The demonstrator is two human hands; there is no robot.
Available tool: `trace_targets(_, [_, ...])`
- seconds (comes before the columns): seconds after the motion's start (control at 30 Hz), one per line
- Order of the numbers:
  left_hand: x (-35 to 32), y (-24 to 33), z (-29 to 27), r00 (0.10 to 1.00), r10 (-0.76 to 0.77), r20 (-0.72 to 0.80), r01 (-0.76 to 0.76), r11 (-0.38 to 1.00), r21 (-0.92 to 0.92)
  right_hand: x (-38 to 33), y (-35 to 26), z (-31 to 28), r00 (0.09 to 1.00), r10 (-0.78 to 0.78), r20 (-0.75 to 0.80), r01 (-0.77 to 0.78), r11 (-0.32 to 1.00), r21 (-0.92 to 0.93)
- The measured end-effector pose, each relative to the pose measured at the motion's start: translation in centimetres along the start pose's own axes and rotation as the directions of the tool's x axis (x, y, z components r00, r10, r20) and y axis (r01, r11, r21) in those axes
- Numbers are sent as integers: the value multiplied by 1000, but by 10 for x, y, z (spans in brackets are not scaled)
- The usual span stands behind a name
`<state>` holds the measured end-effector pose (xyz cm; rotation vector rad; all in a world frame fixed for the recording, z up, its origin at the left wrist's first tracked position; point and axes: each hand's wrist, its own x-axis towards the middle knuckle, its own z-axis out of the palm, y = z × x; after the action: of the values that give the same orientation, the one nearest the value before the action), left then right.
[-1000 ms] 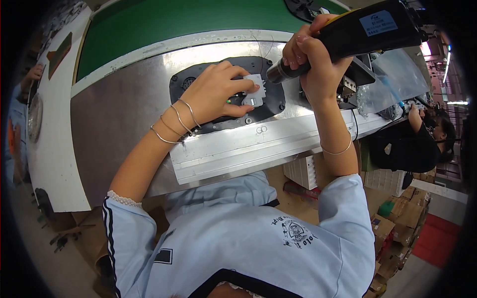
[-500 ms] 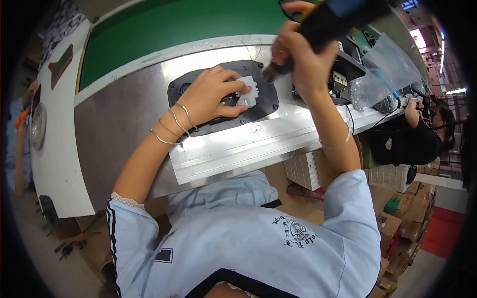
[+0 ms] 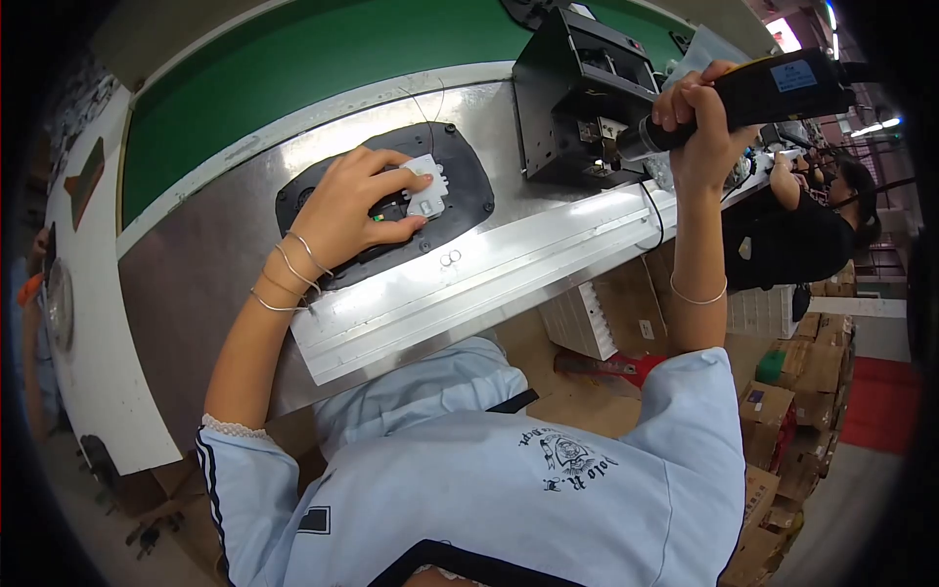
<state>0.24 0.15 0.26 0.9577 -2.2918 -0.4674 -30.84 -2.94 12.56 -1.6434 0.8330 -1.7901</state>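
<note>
A notched white part sits on a black panel flat on the desk; a black handheld tool slants, raised.

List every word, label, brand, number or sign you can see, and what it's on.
Black crest print with lettering on the light blue cloth shirt: partly legible, wording not copied here.
Small blue rectangular label on the black, silver-nosed power tool in the right hand: too small to read.
Printing on brown cardboard boxes: too small and blurred.
White plastic part under the left hand: no readable text.
</note>
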Motion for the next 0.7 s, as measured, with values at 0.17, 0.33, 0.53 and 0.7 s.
trace_targets(0.17, [0,0,0,1000,1,-3,-1,1000,12,-6,-2,-6,997,83,-7,-82,994,66])
trace_targets(0.33, [-1,-2,3,1000,1,-10,-1,1000,8,-28,-9,26,988,135,81,-141,987,76])
trace_targets(0.53, [-2,-6,4,1000,16,-24,-15,1000,23,-35,15,96,971,31,237,-109,940,324])
trace_targets(0.7, [-1,-6,7,998,39,-43,-38,999,3,-34,24,116,952,108,287,-197,933,302])
